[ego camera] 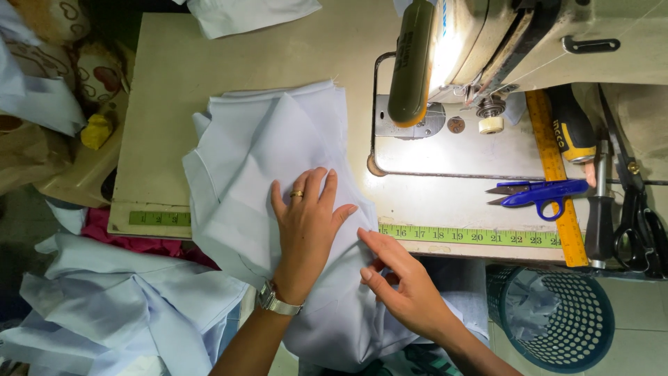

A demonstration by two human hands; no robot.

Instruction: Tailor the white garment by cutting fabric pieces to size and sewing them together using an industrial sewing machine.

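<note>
Pale Blue Cloth Pressed Flat Beside the Sewing Machine

Pale blue fabric [264, 174], folded in loose layers, lies across the middle of the bench [181, 63] and spills over its near edge toward the person. The left hand [306, 219] rests palm down on the cloth with its fingers spread wide, a ring on one finger and a metal watch [277, 299] at the wrist; it grips nothing, only presses. The right hand [403, 285] sits just to the right of it, at the bench edge, its fingers bent and the fingertips touching the fabric where it falls off the edge; whether it pinches a fold cannot be told. The two hands are close together but not touching.

To the right stands the sewing machine [445, 49], its lamp lighting the plate below. A green measuring tape [473, 237] runs along the front edge of the bench. Blue thread snips [539, 193] lie on a yellow ruler [557, 181], with a screwdriver [600, 209] and black shears [637, 216] further right. A teal mesh basket [557, 317] holding scraps sits below the bench, and more pale blue cloth is heaped at lower left [118, 313]
</note>
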